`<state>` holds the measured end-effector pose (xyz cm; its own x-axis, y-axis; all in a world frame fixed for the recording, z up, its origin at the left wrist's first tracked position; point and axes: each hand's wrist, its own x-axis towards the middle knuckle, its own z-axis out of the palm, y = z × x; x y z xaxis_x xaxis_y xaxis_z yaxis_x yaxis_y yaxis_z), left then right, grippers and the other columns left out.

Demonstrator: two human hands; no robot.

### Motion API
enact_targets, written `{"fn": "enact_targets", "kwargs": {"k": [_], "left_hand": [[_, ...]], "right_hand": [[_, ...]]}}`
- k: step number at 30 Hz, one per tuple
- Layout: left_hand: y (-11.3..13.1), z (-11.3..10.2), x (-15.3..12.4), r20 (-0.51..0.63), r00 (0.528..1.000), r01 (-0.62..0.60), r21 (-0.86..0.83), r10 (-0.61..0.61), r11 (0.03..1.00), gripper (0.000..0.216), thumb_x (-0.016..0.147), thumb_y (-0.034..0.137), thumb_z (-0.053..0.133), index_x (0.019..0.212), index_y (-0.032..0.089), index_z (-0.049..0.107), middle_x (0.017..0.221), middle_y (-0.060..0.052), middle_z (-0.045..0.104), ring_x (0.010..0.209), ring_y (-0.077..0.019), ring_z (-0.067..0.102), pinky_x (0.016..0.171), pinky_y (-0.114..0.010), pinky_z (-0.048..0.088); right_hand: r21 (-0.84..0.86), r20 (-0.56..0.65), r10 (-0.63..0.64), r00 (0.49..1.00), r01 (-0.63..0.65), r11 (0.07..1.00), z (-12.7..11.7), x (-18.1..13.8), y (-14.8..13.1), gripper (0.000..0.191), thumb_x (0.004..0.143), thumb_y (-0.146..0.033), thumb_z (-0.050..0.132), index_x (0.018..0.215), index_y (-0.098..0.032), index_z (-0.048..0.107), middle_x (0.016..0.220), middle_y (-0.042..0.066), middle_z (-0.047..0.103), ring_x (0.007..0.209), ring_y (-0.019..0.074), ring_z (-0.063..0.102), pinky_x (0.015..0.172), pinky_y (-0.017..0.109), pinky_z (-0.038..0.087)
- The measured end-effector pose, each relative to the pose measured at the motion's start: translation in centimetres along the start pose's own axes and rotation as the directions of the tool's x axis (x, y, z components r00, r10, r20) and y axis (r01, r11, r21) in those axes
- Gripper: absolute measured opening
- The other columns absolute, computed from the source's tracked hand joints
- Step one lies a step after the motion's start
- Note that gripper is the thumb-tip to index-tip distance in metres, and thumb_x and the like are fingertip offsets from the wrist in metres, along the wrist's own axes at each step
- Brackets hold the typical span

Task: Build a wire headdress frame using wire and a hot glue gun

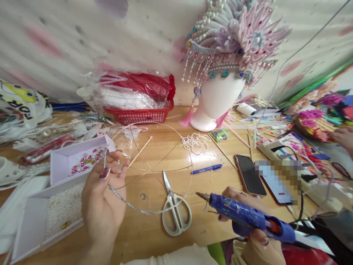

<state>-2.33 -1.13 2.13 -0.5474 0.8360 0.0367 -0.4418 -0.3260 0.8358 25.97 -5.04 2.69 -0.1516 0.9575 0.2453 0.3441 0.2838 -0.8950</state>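
Observation:
My left hand (103, 193) pinches a thin wire ring (143, 212) between thumb and fingers, at the ring's left side. The ring is silvery and wrapped along its near part, and spans the middle of the view above the table. My right hand (256, 235) is wrapped round a blue hot glue gun (239, 213), its metal nozzle pointing left toward the ring. A glue stick shows at the gun's rear. Below the ring lie scissors (176, 213) with pale green handles, blades closed. A blue pen (206, 169) rests beyond them.
A white mannequin head (220, 97) with a beaded headdress stands at the back, beside a red basket (143, 116). White boxes of gems (79, 162) and pearls (57, 213) sit left. Phones (249, 175), a power strip (303, 173) and another person's hand (343, 138) are right.

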Motion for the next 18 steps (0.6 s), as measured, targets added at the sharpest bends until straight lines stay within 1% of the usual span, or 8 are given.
{"fn": "enact_targets", "kwargs": {"k": [3,5,7,9,11,13,16,18], "left_hand": [[0.0,0.2,0.0,-0.013,1.0,0.012,0.0,-0.012,1.0,0.014,0.072,0.028,0.073,0.065,0.021,0.063,0.098,0.0,0.065,0.114,-0.0203,0.056,0.104,-0.043,0.049],[0.0,0.3,0.0,-0.035,0.999,0.016,-0.001,-0.016,1.0,0.015,0.071,0.028,0.073,0.063,0.021,0.063,0.097,0.0,0.065,0.114,-0.0205,0.056,0.103,-0.043,0.05],[0.1,0.3,0.0,-0.059,0.998,0.018,-0.001,-0.018,1.0,0.012,0.07,0.027,0.073,0.064,0.022,0.064,0.098,0.0,0.065,0.116,-0.0213,0.055,0.102,-0.044,0.05],[0.2,0.3,-0.2,-0.073,0.997,0.018,-0.001,-0.018,1.0,0.006,0.07,0.027,0.073,0.069,0.025,0.068,0.099,0.001,0.066,0.12,-0.0225,0.054,0.103,-0.046,0.05],[0.3,0.3,-0.3,-0.079,0.997,0.02,0.001,-0.02,1.0,0.007,0.068,0.027,0.074,0.074,0.027,0.07,0.099,0.001,0.066,0.124,-0.0245,0.052,0.107,-0.051,0.046],[0.4,0.2,-0.6,-0.087,0.996,0.03,0.007,-0.029,1.0,0.008,0.067,0.028,0.075,0.074,0.028,0.07,0.097,0.001,0.065,0.129,-0.0273,0.049,0.111,-0.056,0.041],[0.4,0.1,-1.0,-0.091,0.995,0.042,0.021,-0.04,0.999,0.008,0.066,0.029,0.075,0.068,0.027,0.068,0.096,0.0,0.064,0.137,-0.0311,0.043,0.116,-0.062,0.031],[0.3,0.0,-1.4,-0.085,0.996,0.045,0.033,-0.042,0.998,0.01,0.066,0.03,0.074,0.064,0.026,0.065,0.097,0.0,0.064,0.139,-0.0323,0.041,0.117,-0.063,0.028]], "right_hand": [[0.014,0.016,-0.015,1.0,0.014,1.0,-1.1,-0.1,0.6,0.07,0.081,-0.085,0.046,0.074,-0.022,0.076,0.066,0.006,0.063,0.059,0.0229,0.059,0.053,0.034,0.045],[-0.024,0.07,-0.001,0.998,0.002,1.0,-2.1,-0.2,1.2,0.064,0.079,-0.082,0.054,0.074,-0.022,0.075,0.066,0.005,0.064,0.06,0.0223,0.061,0.052,0.032,0.045],[-0.125,0.138,0.086,0.987,-0.069,0.99,-2.9,-0.2,1.8,0.054,0.076,-0.075,0.066,0.072,-0.021,0.072,0.067,0.004,0.066,0.059,0.0215,0.063,0.052,0.031,0.045],[-0.253,0.153,0.214,0.965,-0.171,0.952,-3.2,-0.2,2.4,0.043,0.075,-0.063,0.076,0.07,-0.021,0.068,0.066,0.002,0.066,0.059,0.0209,0.063,0.053,0.031,0.046],[-0.332,0.12,0.309,0.943,-0.255,0.908,-3.1,-0.2,3.1,0.033,0.073,-0.052,0.08,0.069,-0.022,0.066,0.064,0.001,0.066,0.058,0.0211,0.063,0.054,0.031,0.047],[-0.348,0.07,0.359,0.931,-0.314,0.883,-2.6,-0.2,3.9,0.027,0.071,-0.047,0.08,0.069,-0.023,0.067,0.064,0.001,0.068,0.061,0.0229,0.064,0.056,0.032,0.049],[-0.318,-0.008,0.394,0.919,-0.375,0.871,-1.7,-0.2,5.2,0.026,0.071,-0.048,0.076,0.073,-0.023,0.07,0.073,0.004,0.072,0.069,0.0262,0.066,0.062,0.035,0.052],[-0.282,-0.021,0.409,0.912,-0.398,0.873,-1.4,-0.3,5.9,0.029,0.074,-0.051,0.074,0.079,-0.023,0.072,0.079,0.004,0.075,0.076,0.0274,0.068,0.068,0.035,0.053]]}}
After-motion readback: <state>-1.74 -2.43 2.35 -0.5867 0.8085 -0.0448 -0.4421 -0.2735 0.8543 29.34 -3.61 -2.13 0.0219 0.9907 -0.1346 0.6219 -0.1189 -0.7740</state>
